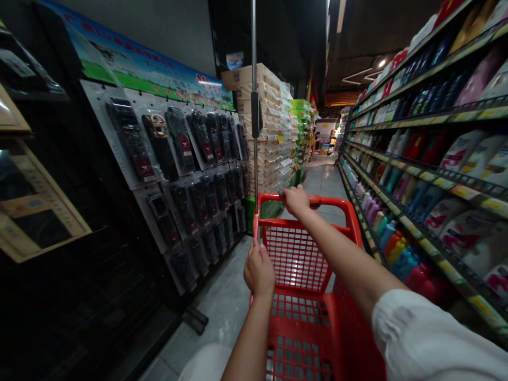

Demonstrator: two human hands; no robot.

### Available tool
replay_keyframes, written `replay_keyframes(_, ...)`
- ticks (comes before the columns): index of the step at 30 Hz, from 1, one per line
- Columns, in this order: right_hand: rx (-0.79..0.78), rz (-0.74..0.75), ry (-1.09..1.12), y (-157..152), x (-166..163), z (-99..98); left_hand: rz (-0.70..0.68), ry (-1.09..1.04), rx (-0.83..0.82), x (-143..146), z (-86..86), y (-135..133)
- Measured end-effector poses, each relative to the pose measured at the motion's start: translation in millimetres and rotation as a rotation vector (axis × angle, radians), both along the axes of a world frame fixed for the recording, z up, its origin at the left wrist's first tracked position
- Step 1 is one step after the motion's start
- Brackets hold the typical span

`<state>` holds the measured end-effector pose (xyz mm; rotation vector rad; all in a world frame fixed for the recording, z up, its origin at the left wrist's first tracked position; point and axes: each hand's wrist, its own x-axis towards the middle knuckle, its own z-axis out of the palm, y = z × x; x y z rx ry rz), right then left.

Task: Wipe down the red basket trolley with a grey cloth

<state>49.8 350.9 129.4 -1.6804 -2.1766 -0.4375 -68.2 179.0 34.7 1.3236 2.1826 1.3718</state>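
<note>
A red plastic shopping cart with a lattice basket fills the lower middle of the head view. My right hand reaches across to its far bar and is closed round it. Nearer to me, my left hand grips the cart's left rim, its fingers curled and partly hidden. Just above that hand, a thin metal pole with a dark clamp rises from the cart's left corner.
Belts in clear packaging hang on a rack at left, its foot jutting onto the floor. Stacked packs stand beyond. Bottle-filled shelves line the right. A tiled aisle runs ahead, with a person far off.
</note>
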Motion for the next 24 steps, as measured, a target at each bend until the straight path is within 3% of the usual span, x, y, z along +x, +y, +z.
replay_keyframes(4,-0.090,0.158,0.061,7.7,-46.3,-0.6,-0.010,-0.011,-0.002,-0.4,0.3,-0.6)
replay_keyframes(8,-0.123,0.267,0.186,-0.7,-66.6,-21.6,-0.004,-0.036,0.012,-0.9,-0.2,-0.6)
replay_keyframes(12,-0.138,0.336,0.160,-22.9,-60.4,-34.7,0.005,-0.055,0.021,-1.1,0.3,-1.6)
replay_keyframes(18,-0.192,0.385,-0.018,-51.7,-40.4,-21.4,-0.007,-0.103,0.017,-0.2,5.7,-5.0)
replay_keyframes(21,-0.084,0.413,0.015,-60.7,-40.1,-23.6,0.012,-0.152,0.006,0.1,10.3,-6.8)
replay_keyframes(24,-0.012,0.416,-0.029,-72.0,-43.8,-38.6,0.041,-0.212,-0.032,-0.7,14.6,-8.5)
